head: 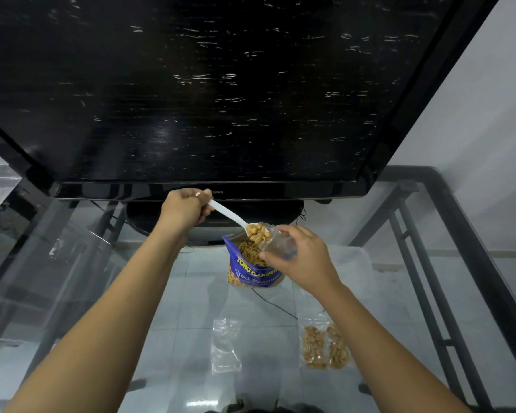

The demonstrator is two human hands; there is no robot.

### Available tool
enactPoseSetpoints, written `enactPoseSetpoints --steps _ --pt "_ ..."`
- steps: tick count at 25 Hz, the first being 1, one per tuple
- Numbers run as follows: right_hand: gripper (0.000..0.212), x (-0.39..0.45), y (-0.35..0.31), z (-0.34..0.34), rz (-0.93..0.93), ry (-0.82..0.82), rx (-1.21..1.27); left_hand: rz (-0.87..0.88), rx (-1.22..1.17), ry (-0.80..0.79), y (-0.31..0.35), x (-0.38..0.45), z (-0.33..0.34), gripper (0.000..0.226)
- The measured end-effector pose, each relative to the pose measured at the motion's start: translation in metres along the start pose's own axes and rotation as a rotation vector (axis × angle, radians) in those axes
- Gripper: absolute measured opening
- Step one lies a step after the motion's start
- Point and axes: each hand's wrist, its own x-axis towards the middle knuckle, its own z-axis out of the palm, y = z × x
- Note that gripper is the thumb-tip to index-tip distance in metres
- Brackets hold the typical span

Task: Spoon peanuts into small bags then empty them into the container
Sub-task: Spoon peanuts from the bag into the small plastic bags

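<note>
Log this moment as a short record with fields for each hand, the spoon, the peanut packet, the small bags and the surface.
left hand: grips the white spoon's handle
right hand: holds a small clear bag open at the spoon
spoon: loaded with peanuts, bowl at the bag's mouth
peanut packet: blue, open, standing below the spoon
filled bags: two, lying near right
empty bag: lying flat, near centre
surface: glass table, television behind

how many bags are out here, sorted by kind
Small clear plastic bags filled with peanuts, lying on the glass table: 2
Small clear plastic bags empty: 2, one flat on the table, one in the right hand
Blue peanut pouch: 1
Total: 5
</note>
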Motion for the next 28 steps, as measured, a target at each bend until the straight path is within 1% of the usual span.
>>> enactPoseSetpoints --steps 5,9,11,13,15,17,19,21,23,25,27,28 --pt "0.051 0.002 -0.005 0.004 0.041 0.027 0.105 0.171 0.138 -0.016 0.014 -0.01 0.015 0.017" --pt "0.053 0.002 -0.008 0.01 0.067 0.028 0.152 0.341 0.272 -0.091 0.026 -0.024 0.021 0.016" --pt "0.055 0.002 -0.009 0.011 0.1 0.011 0.226 0.44 0.354 -0.115 0.032 -0.032 0.021 0.016" --pt "0.056 0.001 -0.011 0.01 0.127 -0.036 0.323 0.539 0.413 -0.104 0.038 -0.038 0.018 0.016" --pt "0.049 0.001 -0.011 0.008 0.145 -0.059 0.415 0.617 0.459 -0.095 0.046 -0.043 0.014 0.014" --pt "0.036 0.002 -0.008 0.006 0.173 -0.051 0.492 0.682 0.512 -0.082 0.055 -0.048 0.011 0.011" --pt "0.024 0.002 -0.004 0.005 0.19 -0.019 0.538 0.738 0.54 -0.05 0.065 -0.056 0.007 0.01" --pt "0.018 0.0 0.001 0.003 0.209 0.033 0.6 0.792 0.527 0.013 0.075 -0.064 -0.001 0.011" --pt "0.015 -0.002 0.002 -0.003 0.232 0.069 0.685 0.817 0.489 0.101 0.081 -0.066 -0.011 0.014" --pt "0.013 -0.007 0.001 -0.01 0.257 0.096 0.763 0.772 0.423 0.138 0.071 -0.057 -0.016 0.014" --pt "0.011 -0.017 0.0 -0.016 0.276 0.125 0.808 0.652 0.351 0.093 0.047 -0.051 -0.009 0.014" --pt "0.011 -0.023 0.0 -0.018 0.284 0.131 0.829 0.585 0.356 0.057 0.031 -0.049 -0.003 0.013"
